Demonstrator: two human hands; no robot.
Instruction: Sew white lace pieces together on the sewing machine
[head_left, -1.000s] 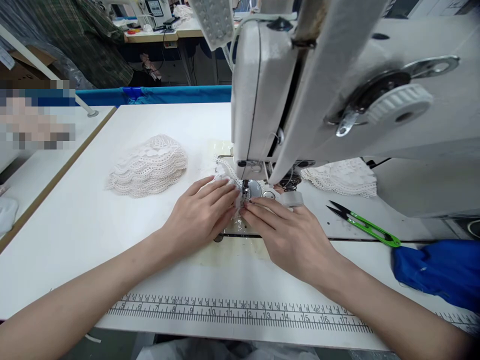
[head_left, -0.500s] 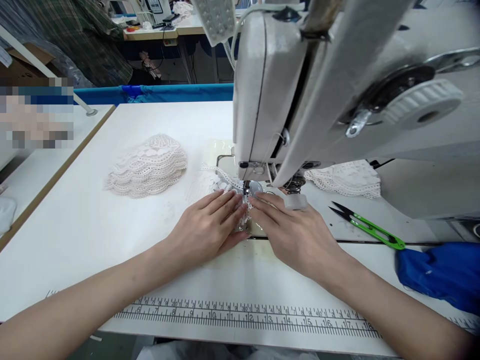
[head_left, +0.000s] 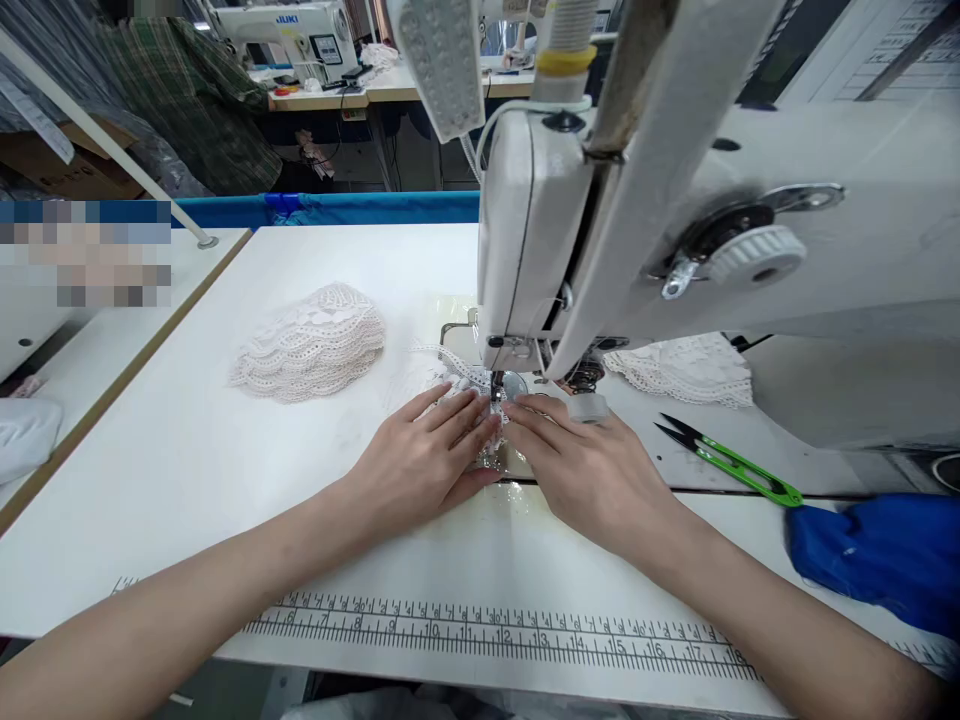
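Observation:
My left hand (head_left: pixel 427 460) lies flat, fingers stretched out, pressing a small white lace piece (head_left: pixel 450 377) onto the bed of the white sewing machine (head_left: pixel 600 230). My right hand (head_left: pixel 589 465) lies flat beside it, fingertips at the presser foot (head_left: pixel 496 392), and one finger wears a clear thimble (head_left: pixel 587 407). The lace runs under the needle and trails off to the left behind my fingers. Most of the lace is hidden under both hands.
A stack of white lace pieces (head_left: pixel 311 340) sits to the left, another lace pile (head_left: pixel 686 368) behind the machine on the right. Green thread snips (head_left: pixel 724 462) and a blue cloth (head_left: pixel 877 555) lie at right. A printed ruler (head_left: pixel 487 640) edges the table. Another person in plaid (head_left: pixel 195 100) is behind.
Both hands have slid a little toward me and left with the lace, which now trails further out behind the presser foot. The camera view has tilted slightly upward.

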